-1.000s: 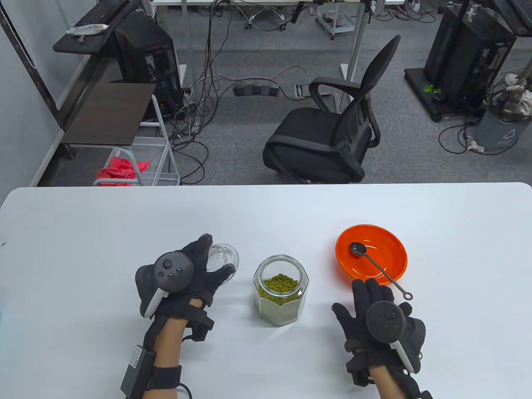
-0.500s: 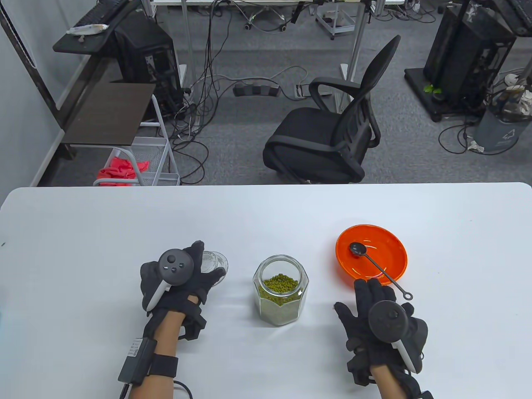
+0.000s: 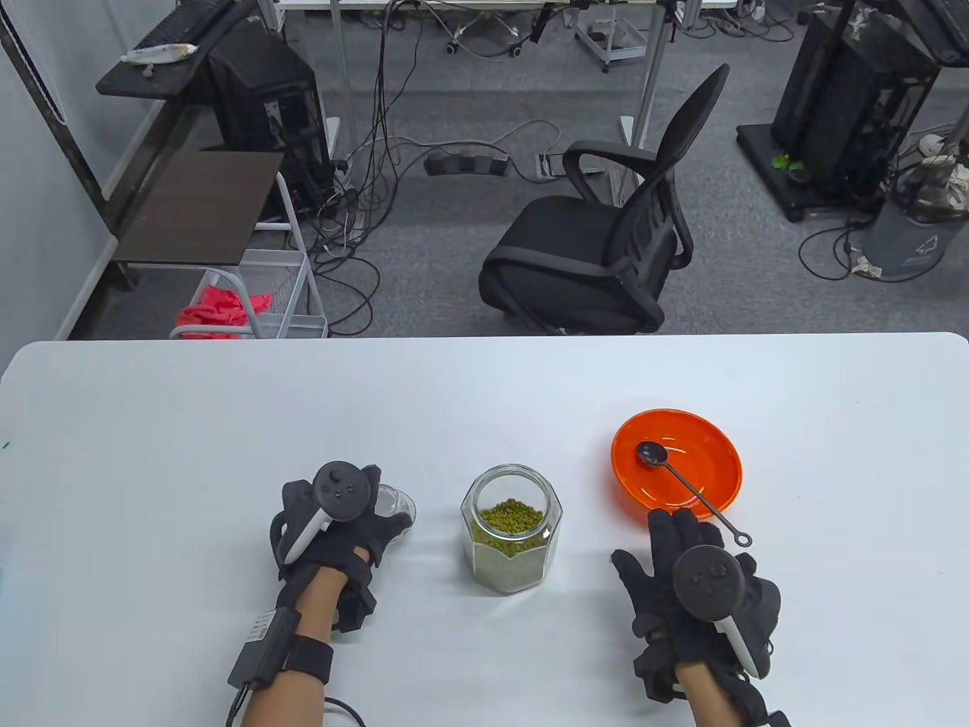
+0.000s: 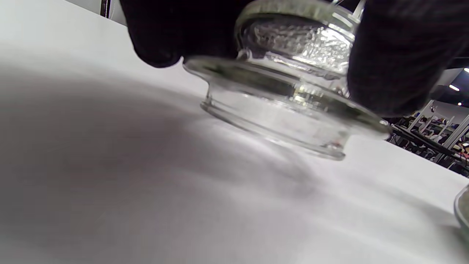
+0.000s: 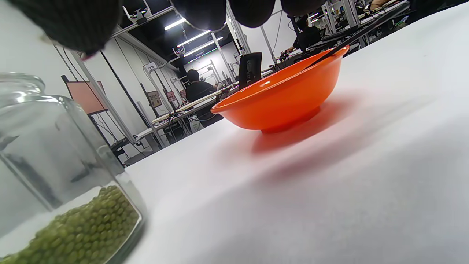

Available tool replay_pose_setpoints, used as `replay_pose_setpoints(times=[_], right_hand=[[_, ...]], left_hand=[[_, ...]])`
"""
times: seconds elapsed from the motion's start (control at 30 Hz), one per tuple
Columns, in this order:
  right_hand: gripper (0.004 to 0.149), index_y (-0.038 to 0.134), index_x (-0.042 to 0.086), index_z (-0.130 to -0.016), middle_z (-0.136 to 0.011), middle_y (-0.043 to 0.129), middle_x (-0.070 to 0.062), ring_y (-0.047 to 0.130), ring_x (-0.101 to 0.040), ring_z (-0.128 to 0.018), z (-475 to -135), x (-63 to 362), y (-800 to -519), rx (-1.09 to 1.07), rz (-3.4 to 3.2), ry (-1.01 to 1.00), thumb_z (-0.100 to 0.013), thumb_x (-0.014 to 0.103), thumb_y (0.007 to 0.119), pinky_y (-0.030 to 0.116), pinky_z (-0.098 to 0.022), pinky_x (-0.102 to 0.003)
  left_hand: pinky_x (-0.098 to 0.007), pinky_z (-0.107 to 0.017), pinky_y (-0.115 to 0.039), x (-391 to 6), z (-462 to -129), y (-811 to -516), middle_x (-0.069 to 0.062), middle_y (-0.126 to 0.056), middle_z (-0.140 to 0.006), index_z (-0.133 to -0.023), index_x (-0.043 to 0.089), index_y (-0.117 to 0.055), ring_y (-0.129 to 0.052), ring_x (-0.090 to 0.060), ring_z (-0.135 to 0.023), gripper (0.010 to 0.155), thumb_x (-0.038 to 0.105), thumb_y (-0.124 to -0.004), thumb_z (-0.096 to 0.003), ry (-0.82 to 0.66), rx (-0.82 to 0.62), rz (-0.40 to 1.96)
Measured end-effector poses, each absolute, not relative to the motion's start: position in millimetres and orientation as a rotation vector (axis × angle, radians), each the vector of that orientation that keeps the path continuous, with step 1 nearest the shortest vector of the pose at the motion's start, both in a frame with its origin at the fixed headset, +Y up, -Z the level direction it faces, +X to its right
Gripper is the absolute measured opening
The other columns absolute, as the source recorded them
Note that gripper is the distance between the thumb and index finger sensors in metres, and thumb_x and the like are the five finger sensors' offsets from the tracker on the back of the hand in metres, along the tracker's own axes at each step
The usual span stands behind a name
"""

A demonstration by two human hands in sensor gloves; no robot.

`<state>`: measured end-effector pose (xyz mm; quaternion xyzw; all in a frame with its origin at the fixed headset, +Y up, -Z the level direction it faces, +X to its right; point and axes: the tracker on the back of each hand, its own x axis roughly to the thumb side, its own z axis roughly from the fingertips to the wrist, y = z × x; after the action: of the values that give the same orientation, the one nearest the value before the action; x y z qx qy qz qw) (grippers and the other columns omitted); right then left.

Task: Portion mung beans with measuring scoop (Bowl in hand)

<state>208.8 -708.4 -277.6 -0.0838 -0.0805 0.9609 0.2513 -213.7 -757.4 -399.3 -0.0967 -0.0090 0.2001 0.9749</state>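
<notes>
Jar [image 3: 511,530]: clear glass, faceted, open-mouthed, upright on the white worktop [image 3: 484,394], between the two hands. Roughly half filled with green mung beans [image 3: 512,517]. In the right wrist view the jar [image 5: 55,176] fills the lower left corner, beans [image 5: 80,227] visible through the wall.

Bowl [image 3: 676,468]: orange, standing on the worktop to the right of the jar and apart from it; seen side-on in the right wrist view [image 5: 282,99].

Scoop [image 3: 685,485]: black, small round head lying inside the bowl, thin handle resting over the near rim and ending in a ring just beyond it.

Lid [image 3: 395,502]: clear glass, left of the jar. In the left wrist view the lid [image 4: 289,106] sits tilted, its lower edge at or barely above the worktop; contact cannot be told.

Left hand [image 3: 341,522]: gloved, gripping the lid from above, fingers [image 4: 395,58] curled round its top.

Right hand [image 3: 693,583]: gloved, spread flat, palm down, at the near side of the bowl, fingertips [image 3: 670,522] close to the rim and beside the scoop handle. Holds nothing.

Chair [image 3: 606,227]: black, on the floor beyond the worktop's far edge.
</notes>
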Motion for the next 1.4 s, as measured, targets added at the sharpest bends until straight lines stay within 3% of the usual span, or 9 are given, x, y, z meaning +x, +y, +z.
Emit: replay_pose_setpoints(times=[0.6, 0.7, 0.8, 1.0, 1.4], right_hand=[[0.075, 0.060, 0.018, -0.104, -0.111, 0.050, -0.017, 0.045, -0.051, -0.105, -278, 208, -709, -0.226, 2.624, -0.212, -0.041, 0.054, 0.080, 0.021, -0.062, -0.082], [0.075, 0.060, 0.018, -0.104, -0.111, 0.050, -0.017, 0.046, -0.051, -0.105, -278, 208, -709, -0.221, 2.626, -0.211, -0.041, 0.054, 0.080, 0.021, -0.062, -0.082], [0.074, 0.061, 0.018, -0.104, -0.111, 0.050, -0.017, 0.046, -0.051, -0.105, -278, 206, -709, -0.212, 2.630, -0.210, -0.041, 0.054, 0.080, 0.022, -0.062, -0.082], [0.074, 0.061, 0.018, -0.103, -0.111, 0.050, -0.017, 0.046, -0.051, -0.104, -278, 204, -709, -0.199, 2.639, -0.221, -0.041, 0.054, 0.080, 0.022, -0.062, -0.082], [0.073, 0.063, 0.017, -0.102, -0.110, 0.053, -0.017, 0.048, -0.052, -0.104, -278, 202, -709, -0.210, 2.657, -0.295, -0.041, 0.051, 0.083, 0.024, -0.063, -0.082]], left_hand=[[-0.054, -0.070, -0.068, -203, -390, -763, -0.006, -0.056, -0.108, -0.112, 0.024, -0.048, -0.068, -0.040, -0.095, 0.091, 0.063, -0.089, -0.0408, -0.017, -0.170, 0.308], [-0.056, -0.071, -0.066, -201, -387, -765, -0.006, -0.050, -0.110, -0.113, 0.025, -0.042, -0.064, -0.042, -0.099, 0.091, 0.063, -0.086, -0.0429, -0.009, -0.183, 0.297], [-0.063, -0.075, -0.057, -201, -380, -767, -0.007, -0.033, -0.115, -0.115, 0.025, -0.030, -0.049, -0.045, -0.108, 0.095, 0.065, -0.080, -0.0450, -0.025, -0.236, 0.322], [-0.070, -0.077, -0.044, -198, -354, -754, -0.008, -0.018, -0.116, -0.115, 0.028, -0.024, -0.028, -0.050, -0.113, 0.093, 0.069, -0.071, -0.0465, -0.084, -0.183, 0.318], [-0.071, -0.077, -0.041, -196, -308, -720, -0.006, -0.017, -0.117, -0.115, 0.029, -0.024, -0.021, -0.050, -0.113, 0.091, 0.070, -0.068, -0.0471, -0.164, -0.026, 0.374]])
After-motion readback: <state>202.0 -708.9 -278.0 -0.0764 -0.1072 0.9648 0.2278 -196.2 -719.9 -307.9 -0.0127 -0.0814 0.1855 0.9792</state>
